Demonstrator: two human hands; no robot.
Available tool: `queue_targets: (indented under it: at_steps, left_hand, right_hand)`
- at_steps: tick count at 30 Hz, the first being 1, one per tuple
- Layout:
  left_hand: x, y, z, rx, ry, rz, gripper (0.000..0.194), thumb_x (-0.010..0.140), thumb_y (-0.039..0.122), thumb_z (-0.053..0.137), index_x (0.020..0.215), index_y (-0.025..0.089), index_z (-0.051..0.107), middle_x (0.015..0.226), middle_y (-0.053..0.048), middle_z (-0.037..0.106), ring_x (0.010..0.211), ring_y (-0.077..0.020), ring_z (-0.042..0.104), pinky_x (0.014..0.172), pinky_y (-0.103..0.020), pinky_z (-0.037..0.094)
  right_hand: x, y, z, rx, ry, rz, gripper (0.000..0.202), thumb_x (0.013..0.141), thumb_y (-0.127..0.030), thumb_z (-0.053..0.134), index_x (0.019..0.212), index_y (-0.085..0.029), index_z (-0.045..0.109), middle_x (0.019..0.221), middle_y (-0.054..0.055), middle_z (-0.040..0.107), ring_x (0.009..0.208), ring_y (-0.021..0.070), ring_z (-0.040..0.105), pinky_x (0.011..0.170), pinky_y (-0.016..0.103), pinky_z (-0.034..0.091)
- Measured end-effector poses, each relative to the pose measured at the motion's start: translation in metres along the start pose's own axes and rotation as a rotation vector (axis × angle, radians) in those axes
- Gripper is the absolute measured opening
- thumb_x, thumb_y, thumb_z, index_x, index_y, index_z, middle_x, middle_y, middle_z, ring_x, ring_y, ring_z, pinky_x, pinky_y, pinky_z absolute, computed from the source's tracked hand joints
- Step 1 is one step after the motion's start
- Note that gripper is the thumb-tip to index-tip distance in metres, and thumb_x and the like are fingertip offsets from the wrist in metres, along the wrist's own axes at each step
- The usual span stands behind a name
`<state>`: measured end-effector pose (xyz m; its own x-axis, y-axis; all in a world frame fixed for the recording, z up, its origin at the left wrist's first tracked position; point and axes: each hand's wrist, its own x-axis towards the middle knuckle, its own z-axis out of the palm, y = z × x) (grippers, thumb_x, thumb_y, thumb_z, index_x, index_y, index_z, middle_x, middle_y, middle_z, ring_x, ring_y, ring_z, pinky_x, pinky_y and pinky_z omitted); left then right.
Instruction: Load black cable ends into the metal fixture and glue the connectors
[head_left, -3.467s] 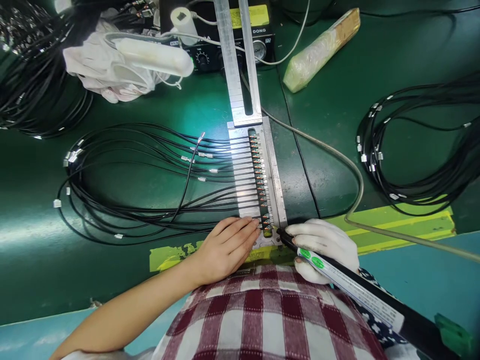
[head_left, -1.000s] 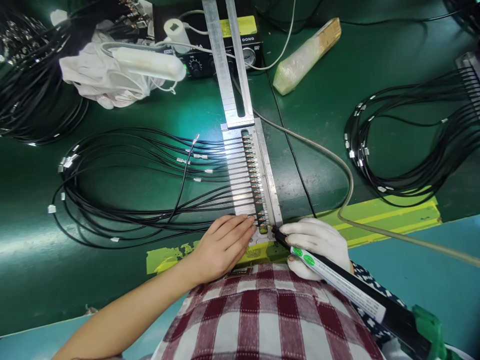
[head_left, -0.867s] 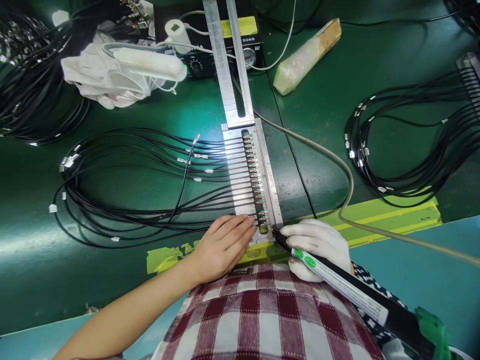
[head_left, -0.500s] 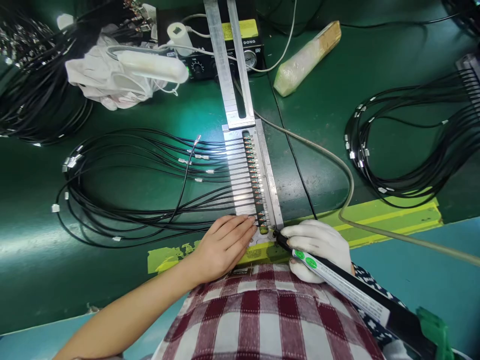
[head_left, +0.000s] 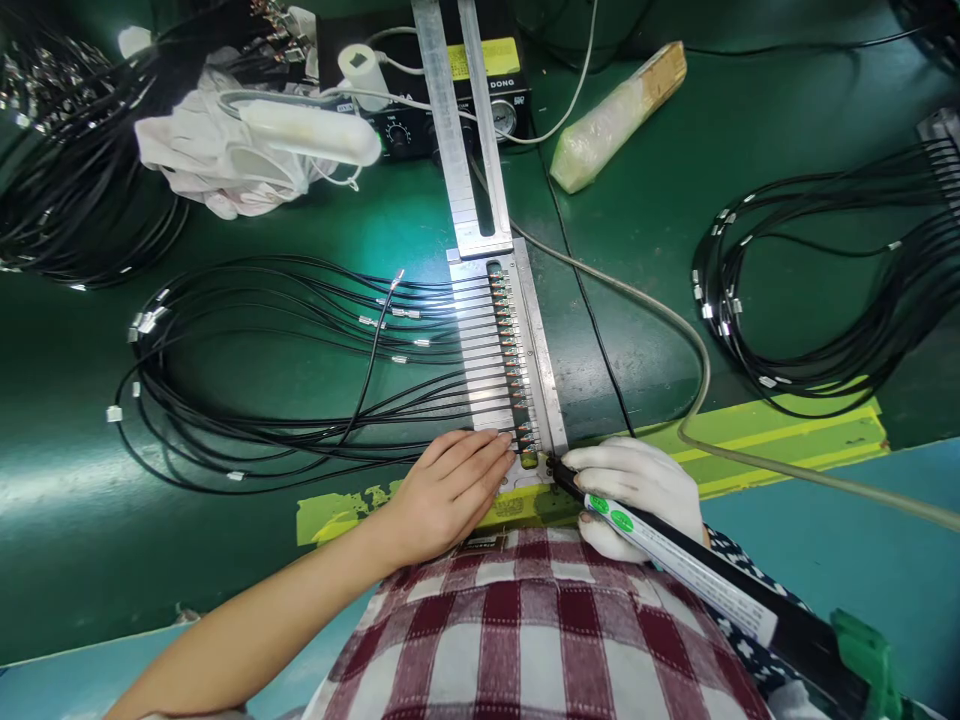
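A metal fixture (head_left: 551, 400) lies on the green table, with a row of black cables (head_left: 300, 425) running into it from the left. My left hand (head_left: 450, 490) rests flat on the fixture's lower left end, fingers stretched out over the cable ends and holding nothing. In a white glove, my right hand (head_left: 637, 490) is wrapped round a black and white pen-shaped tool (head_left: 690, 575) with green stickers. The tool's tip touches or nearly touches the fixture's lower right end. A slotted metal bar (head_left: 450, 150) meets the fixture's top end.
A black control box (head_left: 409, 145) stands at the back, near a white cloth (head_left: 187, 150) and a wrapped block (head_left: 600, 145). More cable bundles lie at far left and right (head_left: 840, 390). A grey hose (head_left: 637, 292) crosses the right side.
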<state>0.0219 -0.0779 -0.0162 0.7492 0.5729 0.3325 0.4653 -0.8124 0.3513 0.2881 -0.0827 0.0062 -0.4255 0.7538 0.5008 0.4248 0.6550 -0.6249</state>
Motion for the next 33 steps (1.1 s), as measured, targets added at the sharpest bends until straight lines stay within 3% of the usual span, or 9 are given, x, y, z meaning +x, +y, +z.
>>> queue_targets:
  at_steps: [12,25,30,33]
  left_hand:
    - [-0.0007,0.0000,-0.0002,-0.005,-0.003,-0.019,0.036,0.093,0.011,0.053,0.129,0.011,0.057,0.127,-0.013,0.068,0.121,-0.0246,0.060,0.102,-0.041,0.047]
    - [0.0002,0.0002,0.0001,-0.028,0.017,-0.022,0.041,0.091,0.010,0.056,0.132,0.009,0.055,0.125,-0.015,0.068,0.120,-0.0253,0.060,0.102,-0.041,0.046]
    - [0.0008,0.0006,0.0021,-0.005,0.007,-0.011,0.037,0.091,0.009,0.053,0.128,0.008,0.057,0.125,-0.016,0.068,0.120,-0.0249,0.060,0.101,-0.040,0.046]
    - [0.0036,0.0048,-0.0026,0.035,0.003,0.009,0.034,0.092,0.007,0.048,0.124,0.007,0.060,0.125,-0.015,0.068,0.118,-0.0250,0.060,0.099,-0.040,0.047]
  right_hand:
    - [-0.0007,0.0009,0.0008,-0.008,0.000,0.014,0.019,0.080,-0.023,0.066,0.099,-0.020,0.063,0.096,0.010,0.077,0.082,0.0202,0.075,0.073,0.032,0.061]
    - [-0.0027,0.0002,-0.0004,-0.001,-0.001,0.001,0.019,0.078,-0.023,0.065,0.098,-0.020,0.063,0.093,0.008,0.077,0.078,0.0187,0.075,0.071,0.031,0.059]
    - [-0.0036,-0.0026,0.0002,0.028,0.045,-0.010,0.020,0.078,-0.022,0.064,0.098,-0.020,0.065,0.094,0.008,0.077,0.079,0.0197,0.075,0.071,0.032,0.060]
    - [-0.0035,-0.0031,-0.0004,0.204,0.149,0.115,0.016,0.081,-0.021,0.062,0.096,-0.020,0.067,0.094,0.008,0.076,0.081,0.0211,0.074,0.072,0.033,0.061]
